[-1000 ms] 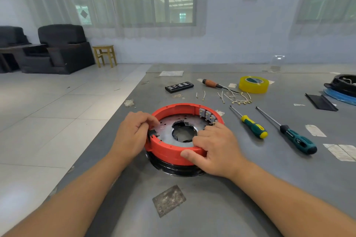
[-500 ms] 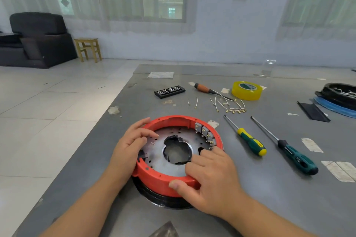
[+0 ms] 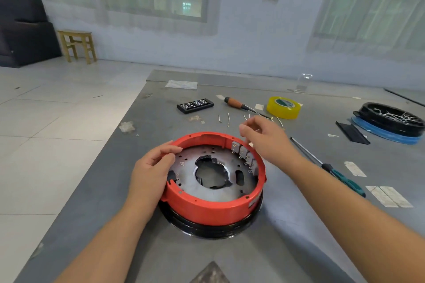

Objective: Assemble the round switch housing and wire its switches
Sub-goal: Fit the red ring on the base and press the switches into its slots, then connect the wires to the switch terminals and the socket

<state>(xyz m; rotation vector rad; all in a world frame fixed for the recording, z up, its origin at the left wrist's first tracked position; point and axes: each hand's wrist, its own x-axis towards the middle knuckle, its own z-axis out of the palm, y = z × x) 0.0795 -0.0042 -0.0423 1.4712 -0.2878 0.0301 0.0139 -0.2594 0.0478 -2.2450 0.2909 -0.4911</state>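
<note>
The red round switch housing [image 3: 213, 181] is sitting on a black base ring [image 3: 213, 228] near the table's [image 3: 287, 257] near-left edge, and the left hand [image 3: 150, 173] is gripping its left rim, fingers curled over the wall, probably to keep it from turning. Four small switches [image 3: 245, 155] are standing along the inner right wall. Farther off, the right hand [image 3: 268, 139] is hovering empty with loosely curled fingers, probably heading for the loose wire leads [image 3: 224, 118], with three screwdrivers and one yellow tape roll [image 3: 284, 107] lying beyond.
</note>
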